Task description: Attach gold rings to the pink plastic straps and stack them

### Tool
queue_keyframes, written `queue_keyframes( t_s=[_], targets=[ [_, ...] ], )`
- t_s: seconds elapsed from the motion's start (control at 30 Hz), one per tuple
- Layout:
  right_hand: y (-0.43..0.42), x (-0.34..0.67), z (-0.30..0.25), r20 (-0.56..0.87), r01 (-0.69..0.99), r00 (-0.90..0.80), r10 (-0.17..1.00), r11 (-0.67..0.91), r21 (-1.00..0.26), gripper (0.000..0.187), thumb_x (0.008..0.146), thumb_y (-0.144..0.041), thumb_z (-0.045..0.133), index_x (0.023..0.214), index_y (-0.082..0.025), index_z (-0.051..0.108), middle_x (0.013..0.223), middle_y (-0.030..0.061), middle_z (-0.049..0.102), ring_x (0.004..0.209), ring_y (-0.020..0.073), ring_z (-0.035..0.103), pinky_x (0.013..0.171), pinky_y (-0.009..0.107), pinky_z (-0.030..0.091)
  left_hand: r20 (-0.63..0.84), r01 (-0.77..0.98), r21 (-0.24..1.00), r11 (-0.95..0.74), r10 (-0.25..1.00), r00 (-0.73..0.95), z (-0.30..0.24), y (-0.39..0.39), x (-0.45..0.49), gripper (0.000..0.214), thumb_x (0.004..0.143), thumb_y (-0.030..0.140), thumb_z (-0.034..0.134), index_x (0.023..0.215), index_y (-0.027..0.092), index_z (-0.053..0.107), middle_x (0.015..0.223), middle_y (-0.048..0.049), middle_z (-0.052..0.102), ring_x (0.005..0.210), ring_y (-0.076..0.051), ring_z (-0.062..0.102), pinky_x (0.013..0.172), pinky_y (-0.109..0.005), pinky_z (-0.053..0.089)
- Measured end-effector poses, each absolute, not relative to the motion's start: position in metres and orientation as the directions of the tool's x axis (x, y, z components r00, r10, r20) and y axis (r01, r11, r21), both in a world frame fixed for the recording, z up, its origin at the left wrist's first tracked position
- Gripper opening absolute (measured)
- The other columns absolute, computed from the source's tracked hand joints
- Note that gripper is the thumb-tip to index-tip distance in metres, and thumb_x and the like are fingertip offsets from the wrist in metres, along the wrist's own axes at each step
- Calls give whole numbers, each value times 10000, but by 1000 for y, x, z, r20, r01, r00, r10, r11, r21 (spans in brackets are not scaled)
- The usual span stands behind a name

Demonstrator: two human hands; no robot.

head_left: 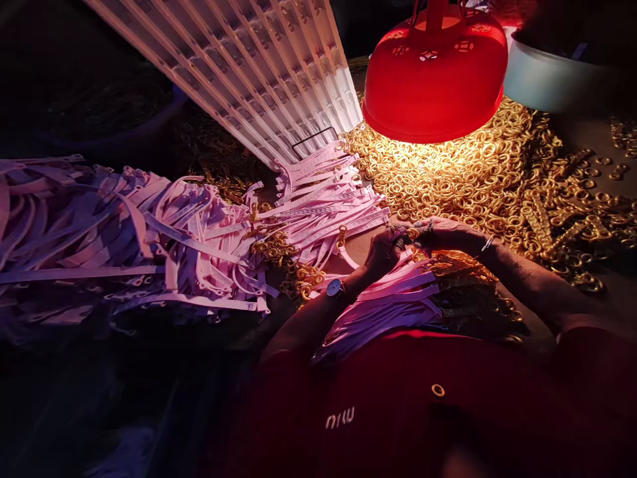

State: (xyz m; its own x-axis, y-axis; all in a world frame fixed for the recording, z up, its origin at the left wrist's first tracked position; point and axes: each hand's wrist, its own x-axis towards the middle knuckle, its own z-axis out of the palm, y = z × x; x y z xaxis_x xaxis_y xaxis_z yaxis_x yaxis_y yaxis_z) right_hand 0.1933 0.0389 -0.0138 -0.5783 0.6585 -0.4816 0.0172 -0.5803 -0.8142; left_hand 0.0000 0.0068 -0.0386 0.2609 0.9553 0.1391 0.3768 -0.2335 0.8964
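My left hand (pixel 382 253), with a wristwatch (pixel 335 288) on its wrist, is closed round a bunch of pale pink plastic strips (pixel 393 292) that fan down toward my lap. My right hand (pixel 445 234) meets it from the right, fingers pinched at the strips' top ends; what it pinches is too small to name. A big heap of gold rings (pixel 462 169) lies just beyond both hands under the lamp light. A few gold rings (pixel 298 275) lie left of my left wrist.
A red lamp shade (pixel 435 73) hangs low over the rings. White ribbed plastic racks (pixel 259 60) lean at the back. More pink strips (pixel 323 199) and a large tangled heap of strips (pixel 124 245) spread left. A pale basin (pixel 547 79) stands at the far right.
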Motion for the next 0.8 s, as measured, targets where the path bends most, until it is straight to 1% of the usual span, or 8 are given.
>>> queue_keyframes(
  t_s=[0.07,0.13,0.27,0.4,0.5,0.6,0.7,0.8],
  targets=[
    [35,189,-17,-466,-91,-496,733,-577,-811,238,817,-329,725,807,-172,545,640,19,620,502,109,554,489,241,519,143,304,930,-208,964,223,-36,11,0,216,893,202,565,786,116,732,706,-46,672,649,-112,564,660,-231,442],
    [32,185,-19,-436,-118,-404,804,-519,-847,301,875,-430,688,850,-181,521,688,21,621,527,109,568,497,241,530,108,259,953,-157,975,192,-34,14,2,285,913,288,569,738,121,718,675,-33,654,646,-108,556,674,-235,445],
    [26,183,-18,-265,65,-301,916,-258,-964,483,820,-637,699,875,-183,546,742,22,609,570,112,581,459,218,496,40,206,975,-83,978,203,-32,16,6,314,880,397,621,748,121,691,691,-28,654,645,-105,529,646,-237,432],
    [23,183,-17,-117,264,-314,942,-31,-964,512,815,-686,649,824,-179,578,654,16,588,527,115,533,466,232,458,-50,184,983,8,974,222,-32,15,10,200,879,275,567,762,130,639,627,14,573,553,-79,438,559,-222,366],
    [23,183,-22,-77,390,-297,952,47,-920,435,864,-615,578,810,-183,582,646,41,601,543,141,529,491,257,431,-20,183,983,-21,975,220,-33,18,13,181,851,140,531,671,150,552,599,35,492,567,-74,402,572,-222,340],
    [25,181,-31,63,548,-232,971,183,-816,294,855,-483,586,797,-195,574,703,75,619,611,175,538,563,288,428,-79,161,986,41,967,240,-35,24,12,190,839,86,521,663,158,518,592,42,466,554,-72,368,547,-228,304],
    [25,178,-39,219,697,-192,957,290,-655,230,876,-408,544,752,-214,553,693,93,606,648,204,554,626,318,432,-220,89,975,204,943,249,-36,27,9,197,822,46,508,659,157,511,555,51,452,492,-60,336,498,-225,261],
    [23,175,-45,397,688,-268,878,463,-560,230,898,-394,496,785,-212,582,721,112,636,713,235,608,666,338,459,-404,26,911,412,875,267,-34,25,4,252,806,14,471,593,144,503,495,46,438,429,-48,336,471,-221,252]
  ],
)
